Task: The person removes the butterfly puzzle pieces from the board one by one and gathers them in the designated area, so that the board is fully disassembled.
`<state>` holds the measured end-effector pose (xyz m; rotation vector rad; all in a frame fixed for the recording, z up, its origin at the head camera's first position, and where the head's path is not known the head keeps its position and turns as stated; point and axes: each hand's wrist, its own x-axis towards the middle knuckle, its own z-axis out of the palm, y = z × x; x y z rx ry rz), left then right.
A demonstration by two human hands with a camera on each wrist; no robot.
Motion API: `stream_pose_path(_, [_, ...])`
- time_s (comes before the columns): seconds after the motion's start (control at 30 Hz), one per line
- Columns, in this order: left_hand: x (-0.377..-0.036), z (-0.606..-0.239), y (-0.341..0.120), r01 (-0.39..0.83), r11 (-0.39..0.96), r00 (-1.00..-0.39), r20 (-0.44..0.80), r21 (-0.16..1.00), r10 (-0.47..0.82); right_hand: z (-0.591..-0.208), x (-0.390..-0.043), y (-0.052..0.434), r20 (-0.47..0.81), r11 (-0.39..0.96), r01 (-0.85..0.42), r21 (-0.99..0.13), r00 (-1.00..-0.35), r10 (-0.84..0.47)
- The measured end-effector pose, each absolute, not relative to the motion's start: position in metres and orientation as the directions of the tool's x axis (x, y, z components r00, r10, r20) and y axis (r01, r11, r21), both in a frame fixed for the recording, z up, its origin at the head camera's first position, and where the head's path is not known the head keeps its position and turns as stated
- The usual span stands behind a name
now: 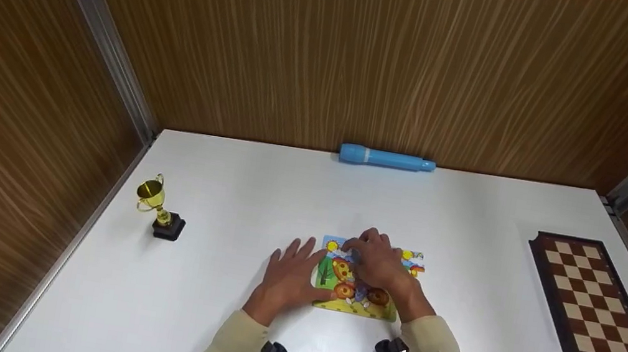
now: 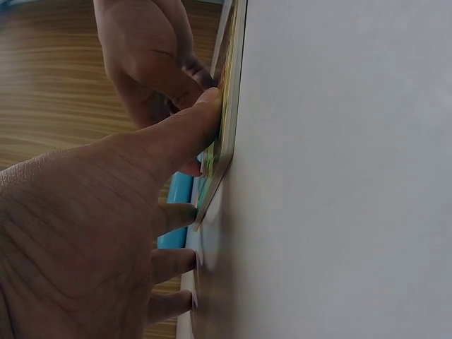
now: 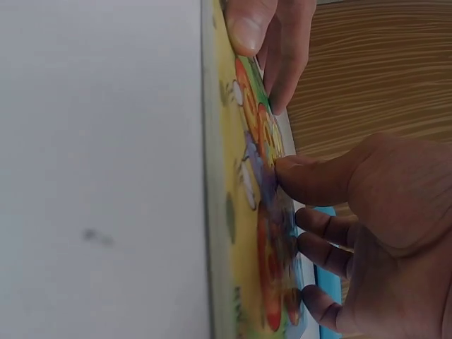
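Note:
A colourful jigsaw puzzle board (image 1: pixel 325 304) with cartoon figures, a tree and a sun lies flat on the white table. My left hand (image 1: pixel 292 276) is spread at its left side. Its thumb (image 2: pixel 201 113) rests on the board's near left part, while the other fingers reach the left edge and the tabletop. Over the board's upper middle, my right hand (image 1: pixel 384 269) has bent fingers, thumb and fingertips down on a puzzle piece (image 1: pixel 354 257) that they mostly cover. Loose puzzle pieces (image 1: pixel 414 266) show at the upper right, partly behind the right hand.
A small gold trophy cup (image 1: pixel 164 215) on a black base stands at the left. Along the back wall lies a blue tube-like object (image 1: pixel 392 160). To the right is a brown and cream chessboard (image 1: pixel 596 302). Wood-grain panels (image 1: pixel 333 53) border the table.

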<state>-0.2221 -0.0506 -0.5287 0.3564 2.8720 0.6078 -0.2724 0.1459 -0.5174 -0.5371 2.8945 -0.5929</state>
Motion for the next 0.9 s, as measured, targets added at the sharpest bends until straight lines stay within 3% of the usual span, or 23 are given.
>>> stream_pose_path(0.9, [-0.2216, -0.5285, -0.0517, 0.185, 0.879, -0.954, -0.135, 0.439, 0.268, -0.5099, -0.2822, 0.1415, -0.203, 0.881, -0.205, -0.426, -0.928, -0.314])
